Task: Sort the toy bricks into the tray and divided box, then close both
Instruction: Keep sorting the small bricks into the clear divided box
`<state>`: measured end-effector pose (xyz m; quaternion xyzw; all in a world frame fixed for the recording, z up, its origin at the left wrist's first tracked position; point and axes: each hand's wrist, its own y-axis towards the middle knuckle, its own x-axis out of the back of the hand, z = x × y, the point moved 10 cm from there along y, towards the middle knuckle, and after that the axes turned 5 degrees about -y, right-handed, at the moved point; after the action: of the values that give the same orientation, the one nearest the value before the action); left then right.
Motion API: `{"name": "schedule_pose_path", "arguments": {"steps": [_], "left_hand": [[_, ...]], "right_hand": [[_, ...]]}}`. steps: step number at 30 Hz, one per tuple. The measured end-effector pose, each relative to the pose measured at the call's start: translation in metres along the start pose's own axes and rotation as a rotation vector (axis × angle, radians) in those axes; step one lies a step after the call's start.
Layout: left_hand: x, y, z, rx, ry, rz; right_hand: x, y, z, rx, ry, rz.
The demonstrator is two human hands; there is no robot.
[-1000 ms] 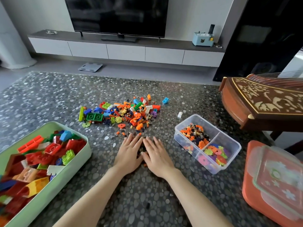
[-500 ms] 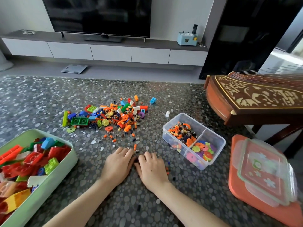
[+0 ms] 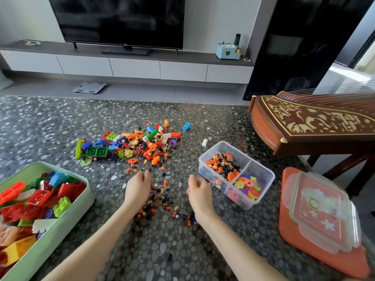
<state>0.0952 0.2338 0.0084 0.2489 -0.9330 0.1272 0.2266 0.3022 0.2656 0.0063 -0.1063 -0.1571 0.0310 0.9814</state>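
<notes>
Beside the small bricks [image 3: 162, 201], left hand [image 3: 138, 187] and right hand [image 3: 197, 192], fingers curled

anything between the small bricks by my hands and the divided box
Nothing but the right hand itself, which hangs between the small bricks and the divided box. The box is open; a clear lid lies off to its right.

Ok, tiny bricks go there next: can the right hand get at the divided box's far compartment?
Probably yes: the divided box stands lidless just beside the right hand, with nothing between them.
</notes>
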Motion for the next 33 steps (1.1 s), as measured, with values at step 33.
{"name": "schedule_pose_path", "arguments": {"steps": [33], "left_hand": [[-0.060, -0.005, -0.104, 0.056, -0.365, 0.242]], "right_hand": [[0.095, -0.008, 0.027, 0.094, 0.102, 0.039]]}}
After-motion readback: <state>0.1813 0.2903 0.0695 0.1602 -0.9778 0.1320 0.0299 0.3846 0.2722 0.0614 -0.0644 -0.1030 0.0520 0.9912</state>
